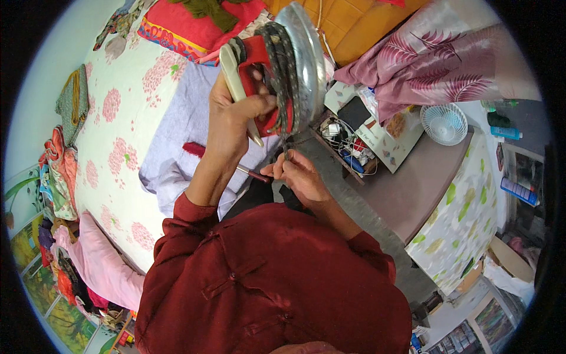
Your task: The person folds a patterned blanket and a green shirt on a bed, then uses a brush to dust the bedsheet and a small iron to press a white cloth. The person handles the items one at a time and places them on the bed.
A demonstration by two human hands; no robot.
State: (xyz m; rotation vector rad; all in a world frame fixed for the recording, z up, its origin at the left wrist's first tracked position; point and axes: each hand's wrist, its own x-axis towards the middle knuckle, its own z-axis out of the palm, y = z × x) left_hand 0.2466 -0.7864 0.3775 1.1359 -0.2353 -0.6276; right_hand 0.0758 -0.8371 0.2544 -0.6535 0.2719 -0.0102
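My left hand grips a red and cream clothes iron by its handle and holds it up before me. The iron's silver metal base faces right. Several turns of a dark speckled cord are wound around the iron's body. Below the iron, my right hand pinches a length of this cord between thumb and fingers. Beneath both hands lies a lavender cloth. A thin tool with a fuzzy red end and a dark handle passes behind my left wrist, which hides its middle.
A bed with a floral sheet is at left, with a red pillow and piled clothes. To the right, a drawer full of cables stands open beside a brown table. A white basket and a pink curtain are beyond.
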